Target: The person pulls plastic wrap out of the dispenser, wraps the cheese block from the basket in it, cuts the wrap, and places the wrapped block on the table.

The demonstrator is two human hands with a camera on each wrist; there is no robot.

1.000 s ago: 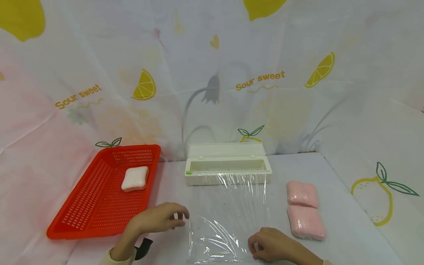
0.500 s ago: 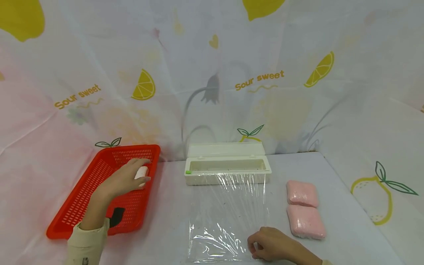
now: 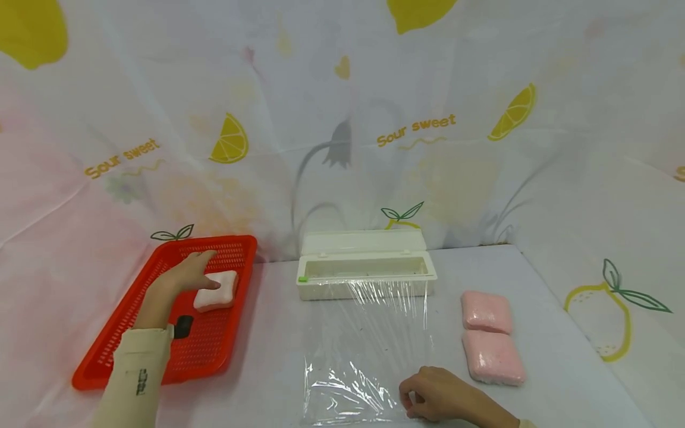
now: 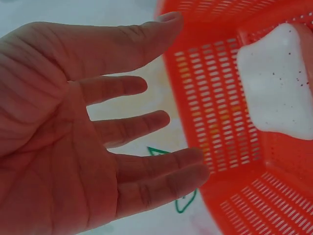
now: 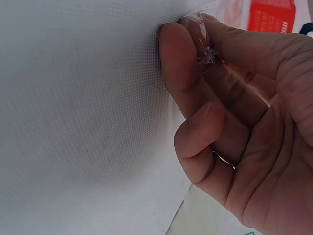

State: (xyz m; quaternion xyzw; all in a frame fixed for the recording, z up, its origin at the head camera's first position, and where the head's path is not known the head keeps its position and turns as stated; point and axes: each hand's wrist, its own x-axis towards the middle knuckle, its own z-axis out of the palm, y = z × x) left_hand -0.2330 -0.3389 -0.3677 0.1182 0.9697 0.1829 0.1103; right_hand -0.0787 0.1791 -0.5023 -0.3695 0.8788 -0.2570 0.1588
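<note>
My left hand (image 3: 184, 274) is over the red plastic basket (image 3: 235, 321), fingers spread, thumb overlapping the white square block (image 3: 220, 297) in the head view. In the left wrist view that block (image 4: 276, 83) shows dark specks and a pinkish side, apart from the fingertips; nothing is in the palm. At the front of the table, my right hand (image 3: 441, 393) pinches the near right corner of a clear sheet of cling film (image 3: 364, 345). A crumpled bit of film (image 5: 208, 56) shows between thumb and fingers in the right wrist view.
A white cling film dispenser (image 3: 323, 291) stands at the back middle, lid raised, with the film drawn out toward the front. To the right lie two pink square blocks (image 3: 487, 312) with a shiny wrapped look. A lemon-print cloth (image 3: 299, 89) hangs behind.
My left hand has gone from beside the film's left edge into the basket, first over the white block, then slightly left of it. The right hand stays at the film corner.
</note>
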